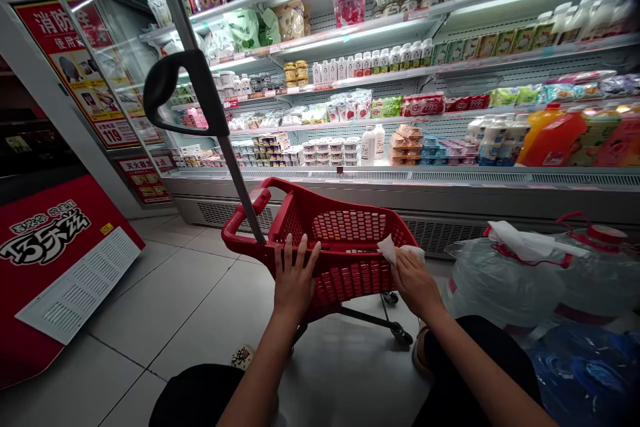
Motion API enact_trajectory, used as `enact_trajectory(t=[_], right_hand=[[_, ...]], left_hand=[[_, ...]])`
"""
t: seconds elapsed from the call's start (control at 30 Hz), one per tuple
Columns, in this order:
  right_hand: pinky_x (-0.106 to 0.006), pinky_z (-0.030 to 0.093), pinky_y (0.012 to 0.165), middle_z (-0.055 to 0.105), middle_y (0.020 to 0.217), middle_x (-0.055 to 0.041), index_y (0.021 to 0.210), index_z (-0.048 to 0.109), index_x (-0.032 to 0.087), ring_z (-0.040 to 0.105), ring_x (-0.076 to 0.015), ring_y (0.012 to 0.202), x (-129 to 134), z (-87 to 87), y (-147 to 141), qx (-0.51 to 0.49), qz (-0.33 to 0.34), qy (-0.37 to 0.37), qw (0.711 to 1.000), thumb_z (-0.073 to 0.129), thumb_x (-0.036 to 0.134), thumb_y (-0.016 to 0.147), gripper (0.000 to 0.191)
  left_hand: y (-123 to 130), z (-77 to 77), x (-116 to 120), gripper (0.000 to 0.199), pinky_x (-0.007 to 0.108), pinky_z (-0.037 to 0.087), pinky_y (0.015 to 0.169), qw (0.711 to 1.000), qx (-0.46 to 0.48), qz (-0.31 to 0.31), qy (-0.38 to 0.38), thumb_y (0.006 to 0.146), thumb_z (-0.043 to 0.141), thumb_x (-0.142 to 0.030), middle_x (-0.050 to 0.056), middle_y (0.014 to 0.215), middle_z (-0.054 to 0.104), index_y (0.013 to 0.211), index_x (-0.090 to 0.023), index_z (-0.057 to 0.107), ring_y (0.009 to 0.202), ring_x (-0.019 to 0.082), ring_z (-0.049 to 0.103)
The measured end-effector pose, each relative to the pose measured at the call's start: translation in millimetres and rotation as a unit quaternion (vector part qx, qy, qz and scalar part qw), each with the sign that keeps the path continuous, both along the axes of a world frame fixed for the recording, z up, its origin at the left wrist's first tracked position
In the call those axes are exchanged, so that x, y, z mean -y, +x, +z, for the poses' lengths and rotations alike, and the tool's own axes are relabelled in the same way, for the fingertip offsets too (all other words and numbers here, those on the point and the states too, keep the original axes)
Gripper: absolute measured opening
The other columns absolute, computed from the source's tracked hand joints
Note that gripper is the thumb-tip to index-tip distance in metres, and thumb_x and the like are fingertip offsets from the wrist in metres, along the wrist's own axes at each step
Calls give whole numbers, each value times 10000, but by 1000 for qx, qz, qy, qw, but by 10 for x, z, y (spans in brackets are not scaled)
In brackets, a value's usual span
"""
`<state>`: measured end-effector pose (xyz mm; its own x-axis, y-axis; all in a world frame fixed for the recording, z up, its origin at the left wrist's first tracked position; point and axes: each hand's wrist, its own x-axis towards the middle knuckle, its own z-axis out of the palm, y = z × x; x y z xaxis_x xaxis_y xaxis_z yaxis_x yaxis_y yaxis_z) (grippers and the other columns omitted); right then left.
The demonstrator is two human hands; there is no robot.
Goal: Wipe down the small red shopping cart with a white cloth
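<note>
In front of me stands a small red shopping cart (350, 213) with slotted basket walls and a grey pole rising from its handle end. My left hand (295, 280) lies against the near side of the basket, fingers spread, holding nothing. At the right end of the rim, my right hand (416, 280) presses a white tissue (387, 248) onto the red edge, its fingers bent over it. Part of the tissue sticks out on both sides of the fingers. The inside of the basket is only partly visible.
Behind the cart runs a refrigerated display shelf (340, 175) with dairy and drinks. Large water bottles (505, 280) stand at the right, another white tissue (533, 240) on top. A red freezer cabinet (65, 267) is at the left. A black handle (187, 93) tops the pole.
</note>
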<state>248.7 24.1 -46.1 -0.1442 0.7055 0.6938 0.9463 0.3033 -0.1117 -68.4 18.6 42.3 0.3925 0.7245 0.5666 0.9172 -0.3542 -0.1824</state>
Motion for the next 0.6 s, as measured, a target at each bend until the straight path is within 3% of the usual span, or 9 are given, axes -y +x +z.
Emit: enact_trajectory(t=[0.1,0.27,0.43,0.53,0.6], right_hand=[[-514,410,1188,664,1389,-167,1493,533,93,564,-299,1347,9,-7,-32,-6,-20,-2,1000,310,273,1073,509],[-506,411,1195,672,1370,-196,1397,622,41,512,-330,1392,17,123,-548,12,2,-11,1000,357,246,1064,472],[-476,423,1188,603,1487,-146,1481,558,87,514,-299,1396,-8,262,-1057,20,47,-4,999,389,193,1038,486],[-447,403,1202,535,1561,-116,1539,490,103,506,-266,1412,3,317,-1094,35,71,-4,997,382,171,1031,524],[-449,379,1219,510,1585,-94,1574,440,127,497,-246,1424,27,324,-988,39,81,-9,996,374,167,1034,546]], left_hand=[[16,42,-38,908,681,47,1283,1000,10,-5,-6,796,749,-219,57,1708,312,1618,-332,381,1592,455,120],[111,88,-107,804,615,101,1304,998,53,17,-14,828,737,-301,87,1697,334,1582,-250,462,1599,422,131],[366,-157,-140,701,514,162,1316,998,34,-33,-39,918,610,-313,61,1702,323,1591,-217,437,1585,314,255],[399,-298,-144,751,503,171,1313,998,30,-26,-42,905,576,-249,44,1728,249,1624,-185,367,1602,309,197],[337,-320,-148,796,560,111,1311,999,23,-15,-41,886,578,-215,42,1736,210,1641,-211,328,1608,319,170]])
